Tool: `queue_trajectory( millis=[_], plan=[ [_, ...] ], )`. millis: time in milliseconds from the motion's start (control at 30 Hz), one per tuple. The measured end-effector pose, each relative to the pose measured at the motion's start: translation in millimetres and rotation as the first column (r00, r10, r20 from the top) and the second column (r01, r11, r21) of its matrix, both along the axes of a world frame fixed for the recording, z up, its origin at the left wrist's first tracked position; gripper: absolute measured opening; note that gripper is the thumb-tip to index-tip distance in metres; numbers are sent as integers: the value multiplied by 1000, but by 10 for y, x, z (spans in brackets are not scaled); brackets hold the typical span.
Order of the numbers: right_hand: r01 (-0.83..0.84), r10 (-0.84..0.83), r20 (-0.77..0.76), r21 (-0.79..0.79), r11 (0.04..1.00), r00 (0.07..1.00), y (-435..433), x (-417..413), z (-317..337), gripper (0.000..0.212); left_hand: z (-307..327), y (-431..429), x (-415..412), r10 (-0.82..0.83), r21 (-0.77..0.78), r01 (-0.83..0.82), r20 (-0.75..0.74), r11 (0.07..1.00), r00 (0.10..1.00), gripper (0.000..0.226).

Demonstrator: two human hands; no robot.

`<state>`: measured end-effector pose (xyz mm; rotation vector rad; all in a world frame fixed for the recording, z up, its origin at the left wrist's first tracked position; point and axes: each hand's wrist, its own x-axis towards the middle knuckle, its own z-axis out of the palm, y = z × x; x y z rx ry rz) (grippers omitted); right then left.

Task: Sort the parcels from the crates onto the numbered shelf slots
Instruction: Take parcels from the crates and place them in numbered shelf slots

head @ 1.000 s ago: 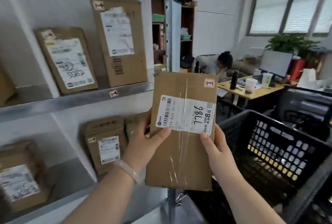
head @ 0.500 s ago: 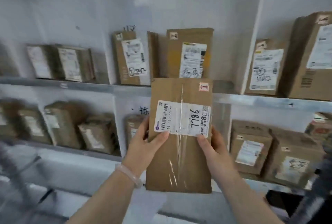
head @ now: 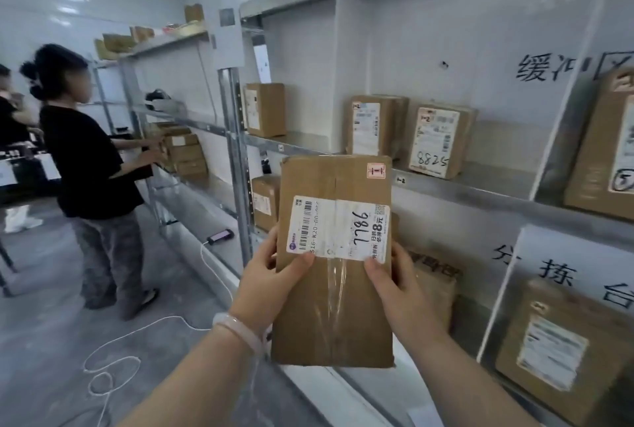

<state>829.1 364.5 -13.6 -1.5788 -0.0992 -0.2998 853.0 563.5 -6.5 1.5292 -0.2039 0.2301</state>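
1. Both hands, left hand (head: 271,275) and right hand (head: 394,286), are gripping the parcel (head: 334,262) upright before the shelf (head: 480,186), fingers curled around its edges.
2. Several boxes are already sitting in slots; this parcel is awaiting placement.

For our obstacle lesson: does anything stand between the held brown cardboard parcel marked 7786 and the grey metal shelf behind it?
Nothing visible. The left hand and right hand grip the brown cardboard parcel before the grey metal shelf; right of the brown box marked 8825, the shelf is bare.
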Motion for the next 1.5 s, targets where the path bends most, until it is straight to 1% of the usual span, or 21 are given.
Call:
queue_trajectory(
  millis=[67, 100, 167, 200, 267, 333, 367, 400, 500, 567, 633, 767, 833, 900, 933, 1000, 1133, 1200, 1300, 1367, 1500],
  plan=[
    [-71, 71, -23, 1, 997, 997, 295, 264, -23, 57, -22, 316, 155, 66, -19, -66, 6, 998, 998, 49],
    [-98, 98, -32, -9, 995, 995, 430, 395, -30, 58, -38, 458, 233, 88, -33, -88, 5, 996, 996, 52],
    [-132, 130, -43, -37, 991, 991, 671, 671, -50, 60, -77, 709, 402, 136, -50, -136, -12, 989, 991, 65],
    [-141, 138, -51, -47, 989, 989, 774, 813, -57, 61, -89, 815, 499, 161, -54, -162, -20, 985, 987, 67],
    [-158, 154, -55, -70, 985, 986, 972, 1104, -42, 54, -90, 1006, 732, 196, -57, -197, -20, 979, 980, 65],
    [-167, 163, -48, -93, 982, 985, 1134, 1415, -6, 44, -76, 1162, 1013, 214, -48, -214, -12, 976, 977, 71],
    [-173, 170, -41, -96, 980, 985, 1199, 1581, 19, 42, -59, 1225, 1168, 221, -47, -221, -10, 974, 975, 70],
    [-184, 181, -32, -97, 978, 983, 1248, 1757, 47, 44, -30, 1276, 1332, 224, -52, -224, -7, 973, 975, 66],
    [-199, 199, -2, -82, 977, 980, 1337, 2302, 129, 59, 112, 1382, 1839, 201, -50, -200, 20, 979, 979, 53],
    [-197, 199, 19, -72, 978, 980, 1364, 2644, 251, 55, 276, 1428, 2178, 171, -31, -170, 46, 985, 984, 49],
    [-190, 193, 26, -86, 978, 981, 1369, 2956, 435, 50, 463, 1461, 2505, 140, -18, -139, 85, 990, 986, 51],
    [-167, 181, 143, -107, 980, 973, 1373, 3503, 766, 57, 761, 1518, 3083, 86, -3, -86, 151, 996, 985, 44],
    [-157, 177, 190, -119, 980, 966, 1384, 3683, 896, 57, 872, 1544, 3333, 76, 10, -79, 179, 997, 981, 50],
    [-124, 152, 222, -135, 983, 963, 1373, 3819, 1033, 58, 990, 1551, 3565, 78, 31, -87, 219, 996, 973, 61],
    [-93, 128, 243, -150, 984, 961, 1354, 3884, 1108, 59, 1050, 1543, 3674, 75, 45, -88, 246, 995, 966, 63],
    [-25, 74, 295, -169, 985, 953, 1293, 4005, 1254, 59, 1145, 1497, 3891, 42, 58, -60, 281, 997, 959, 60],
    [81, -28, 381, -124, 989, 924, 1225, 4191, 1476, 60, 1256, 1332, 4289, -47, 82, 22, 326, 996, 944, 60],
    [152, -90, 407, -121, 981, 909, 1221, 4298, 1575, 64, 1334, 1248, 4498, -75, 71, 53, 351, 996, 933, 60],
    [229, -155, 425, -127, 965, 892, 1194, 4491, 1632, 65, 1397, 1144, 4841, -138, 78, 119, 342, 990, 930, 54],
    [312, -233, 414, -134, 940, 880, 1155, 4620, 1597, 70, 1400, 1089, 5072, -192, 108, 165, 334, 980, 923, 50],
    [502, -408, 372, -202, 841, 834, 1116, 4767, 1520, 61, 1354, 953, 5414, -321, 162, 284, 303, 945, 897, 51]
  ],
)
